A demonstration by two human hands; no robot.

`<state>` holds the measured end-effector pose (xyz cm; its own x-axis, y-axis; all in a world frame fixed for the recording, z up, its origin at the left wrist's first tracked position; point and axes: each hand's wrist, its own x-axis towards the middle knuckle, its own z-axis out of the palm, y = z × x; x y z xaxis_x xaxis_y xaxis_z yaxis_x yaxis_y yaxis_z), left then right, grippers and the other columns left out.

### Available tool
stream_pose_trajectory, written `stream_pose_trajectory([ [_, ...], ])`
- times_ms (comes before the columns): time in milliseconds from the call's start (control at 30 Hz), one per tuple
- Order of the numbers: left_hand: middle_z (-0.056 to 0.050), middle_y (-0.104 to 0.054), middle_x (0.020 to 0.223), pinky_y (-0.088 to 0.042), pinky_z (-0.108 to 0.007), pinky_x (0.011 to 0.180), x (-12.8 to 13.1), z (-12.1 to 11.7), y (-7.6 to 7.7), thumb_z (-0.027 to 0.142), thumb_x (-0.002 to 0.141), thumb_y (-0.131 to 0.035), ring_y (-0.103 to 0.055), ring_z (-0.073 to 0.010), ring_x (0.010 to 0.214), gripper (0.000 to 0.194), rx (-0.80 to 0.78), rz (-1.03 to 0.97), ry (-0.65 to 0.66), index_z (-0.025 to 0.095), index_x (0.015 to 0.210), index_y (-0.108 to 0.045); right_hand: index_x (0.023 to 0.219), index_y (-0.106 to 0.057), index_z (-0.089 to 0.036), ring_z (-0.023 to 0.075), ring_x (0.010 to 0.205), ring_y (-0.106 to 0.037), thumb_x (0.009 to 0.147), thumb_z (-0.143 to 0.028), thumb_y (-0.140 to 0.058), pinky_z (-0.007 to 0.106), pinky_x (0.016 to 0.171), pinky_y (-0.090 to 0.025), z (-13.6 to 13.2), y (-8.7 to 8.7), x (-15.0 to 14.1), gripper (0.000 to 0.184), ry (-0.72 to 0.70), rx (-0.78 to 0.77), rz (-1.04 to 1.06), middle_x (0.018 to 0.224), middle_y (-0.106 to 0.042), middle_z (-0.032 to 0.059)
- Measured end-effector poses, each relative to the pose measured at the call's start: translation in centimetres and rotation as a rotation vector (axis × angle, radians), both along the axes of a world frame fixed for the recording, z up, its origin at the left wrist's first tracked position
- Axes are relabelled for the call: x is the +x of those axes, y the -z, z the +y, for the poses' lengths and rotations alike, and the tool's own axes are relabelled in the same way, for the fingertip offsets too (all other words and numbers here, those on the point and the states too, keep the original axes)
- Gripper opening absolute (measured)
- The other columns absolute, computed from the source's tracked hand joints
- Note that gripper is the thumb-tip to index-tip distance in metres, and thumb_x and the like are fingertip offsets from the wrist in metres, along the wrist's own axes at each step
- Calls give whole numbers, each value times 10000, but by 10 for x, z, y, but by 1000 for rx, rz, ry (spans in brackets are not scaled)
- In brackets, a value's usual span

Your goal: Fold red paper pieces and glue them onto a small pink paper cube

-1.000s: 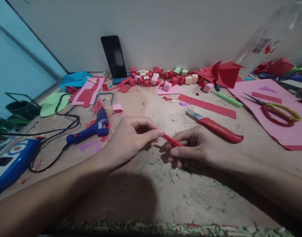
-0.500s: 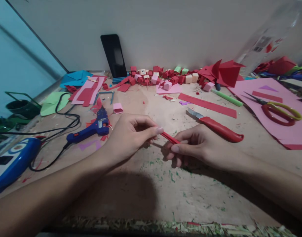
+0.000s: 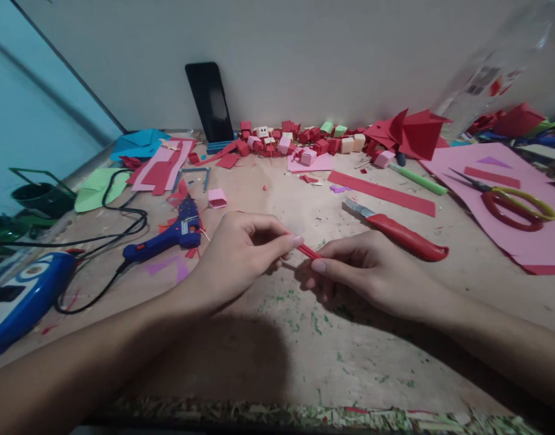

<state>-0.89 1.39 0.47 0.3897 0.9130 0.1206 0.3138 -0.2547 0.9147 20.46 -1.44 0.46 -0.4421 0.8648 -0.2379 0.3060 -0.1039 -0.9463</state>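
A narrow folded red paper strip [image 3: 309,251] spans the small gap between my two hands, just above the table. My left hand [image 3: 254,248] pinches one end between thumb and fingers. The other end is held in the same way by my right hand [image 3: 354,263], whose curled fingers hide part of it. Beyond my right hand lies a red-handled utility knife [image 3: 404,237]. A blue glue gun [image 3: 168,237] rests on its side to the left of my left hand, and a small pink paper box [image 3: 217,198] sits behind that hand.
Small folded paper cubes [image 3: 309,142] are heaped along the wall near a leaning phone [image 3: 209,99]. A flat red strip [image 3: 381,193] lies mid-table. Scissors [image 3: 516,208] rest on pink paper [image 3: 486,248] at right. A black cord [image 3: 91,306] runs across the left side.
My right hand has shifted slightly left along the strip, shortening the part that shows between the hands. My left hand stays almost in place.
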Motion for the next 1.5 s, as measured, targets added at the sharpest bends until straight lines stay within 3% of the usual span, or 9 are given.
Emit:
stream_pose_trajectory([
  [233, -1, -663, 581, -445, -211, 498, -1, 2, -1, 258, 905, -727, -589, -106, 510, 245, -26, -7, -4, 139, 693, -755, 851, -773, -130, 158, 600, -697, 1008, -326, -588, 270, 581, -559, 0, 2, 3, 312, -36, 32, -8, 725, -757, 80],
  [433, 18, -631, 548, -395, -181, 467, 3, -1, -9, 226, 893, -730, -536, -78, 486, 252, 3, -50, -65, 140, 656, -722, 715, -717, -180, 143, 560, -677, 996, -330, -613, 251, 555, -532, 1, -8, 4, 336, -23, 43, 30, 649, -746, 51],
  [700, -6, -684, 642, -491, -207, 550, 5, 6, 7, 299, 916, -693, -611, -104, 551, 237, -203, -76, -8, 139, 743, -705, 777, -749, -176, 117, 561, -652, 906, -345, -754, 233, 534, -517, 11, 7, 6, 213, 198, -27, 224, 720, -766, 34],
  [800, -22, -723, 709, -510, -225, 582, 5, 3, 6, 277, 948, -661, -640, -121, 604, 224, -90, -6, 20, 146, 777, -722, 751, -748, -166, 118, 548, -654, 874, -378, -798, 231, 528, -517, 10, 8, 3, 249, 180, -73, 232, 687, -764, 43],
  [900, -47, -785, 884, -553, -261, 703, 2, 1, 5, 220, 944, -692, -701, -155, 767, 86, 187, 100, 46, 157, 933, -750, 721, -740, -154, 110, 524, -641, 844, -391, -834, 224, 517, -506, 9, 8, 2, 282, 173, -121, 257, 659, -760, 52],
  [1067, -71, -777, 959, -556, -283, 833, -6, 3, 8, 125, 999, -633, -709, -168, 897, 108, 606, 187, 258, 149, 978, -736, 763, -754, -138, 111, 520, -645, 833, -385, -848, 228, 527, -516, 10, 10, 6, 273, 128, -205, 309, 659, -757, 54],
  [1167, -65, -772, 924, -550, -262, 817, -7, 4, 10, 118, 1019, -609, -707, -158, 868, 136, 658, 218, 258, 140, 961, -730, 809, -760, -147, 123, 538, -653, 870, -387, -800, 246, 543, -527, 9, 9, 6, 251, 99, -156, 253, 692, -763, 56],
  [1300, -71, -762, 917, -547, -265, 801, -7, 4, 12, 131, 1032, -582, -705, -163, 847, 151, 670, 264, 265, 128, 967, -719, 858, -794, -176, 149, 538, -637, 918, -350, -725, 274, 509, -499, 5, 7, 3, 196, 103, 90, 53, 677, -741, 36],
  [1500, -84, -751, 956, -559, -290, 814, -4, 1, 11, 132, 1035, -548, -711, -185, 896, 157, 638, 290, 247, 140, 980, -695, 889, -823, -201, 219, 726, -718, 939, -320, -683, 341, 659, -557, 2, 9, 1, 190, 104, 372, -112, 867, -825, 79],
])
